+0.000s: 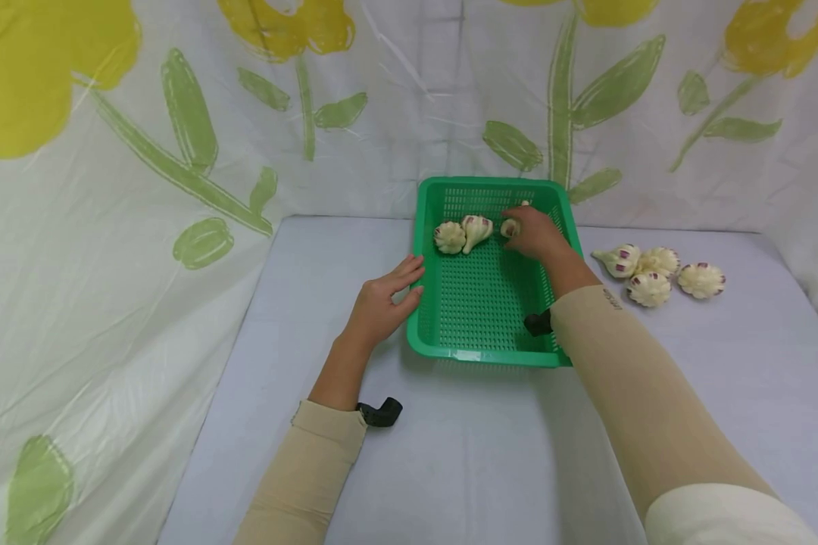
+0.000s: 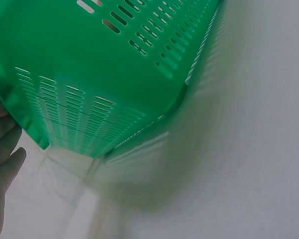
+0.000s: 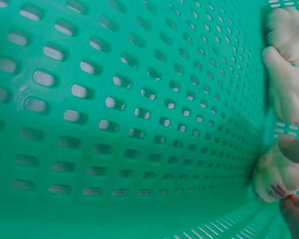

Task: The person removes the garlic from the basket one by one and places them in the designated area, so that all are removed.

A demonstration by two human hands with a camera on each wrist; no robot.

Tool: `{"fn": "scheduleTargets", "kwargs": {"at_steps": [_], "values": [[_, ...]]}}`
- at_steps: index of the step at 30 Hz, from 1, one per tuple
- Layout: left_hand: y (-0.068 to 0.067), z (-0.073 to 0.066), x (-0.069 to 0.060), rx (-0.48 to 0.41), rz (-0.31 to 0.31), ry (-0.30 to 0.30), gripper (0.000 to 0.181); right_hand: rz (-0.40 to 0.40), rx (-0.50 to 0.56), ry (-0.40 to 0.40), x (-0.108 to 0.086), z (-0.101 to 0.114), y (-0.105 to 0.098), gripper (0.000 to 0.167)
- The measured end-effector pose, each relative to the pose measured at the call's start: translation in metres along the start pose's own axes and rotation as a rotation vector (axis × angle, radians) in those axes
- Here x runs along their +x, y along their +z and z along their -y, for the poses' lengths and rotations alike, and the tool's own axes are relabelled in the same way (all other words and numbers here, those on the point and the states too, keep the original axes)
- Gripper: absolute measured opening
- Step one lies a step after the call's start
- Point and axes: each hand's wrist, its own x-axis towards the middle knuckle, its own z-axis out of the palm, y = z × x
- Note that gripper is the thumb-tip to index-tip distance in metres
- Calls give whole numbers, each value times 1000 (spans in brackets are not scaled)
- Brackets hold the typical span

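A green plastic basket (image 1: 488,354) with slotted sides stands on the table. My right hand (image 1: 537,232) reaches into its far right part and pinches a garlic bulb (image 1: 510,227), also seen as a white bulb (image 3: 273,178) between the fingertips in the right wrist view. Left of that lie two more bulbs in the basket: a round garlic bulb (image 1: 449,238) and a garlic bulb with a stem (image 1: 477,231). My left hand (image 1: 379,306) touches the basket's left rim with its fingers extended; the left wrist view shows these fingers (image 2: 7,144) against the rim's edge.
Several garlic bulbs (image 1: 649,288) with purple marks lie grouped on the table to the basket's right. Behind the table hangs a pale curtain (image 1: 395,113) with yellow flowers and green leaves. A white cloth (image 1: 450,454) covers the table.
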Motion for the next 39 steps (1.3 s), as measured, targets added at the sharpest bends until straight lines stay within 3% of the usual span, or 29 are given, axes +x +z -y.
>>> {"fn": "scheduleTargets", "kwargs": {"at_steps": [10, 18, 39], "values": [[1, 1, -1, 4, -16, 19, 37, 23, -40, 3, -1, 0, 4, 65], [1, 2, -1, 1, -17, 31, 36, 96, -19, 13, 0, -3, 6, 73], [0, 0, 1, -1, -20, 38, 36, 116, -18, 22, 0, -3, 5, 72]]}}
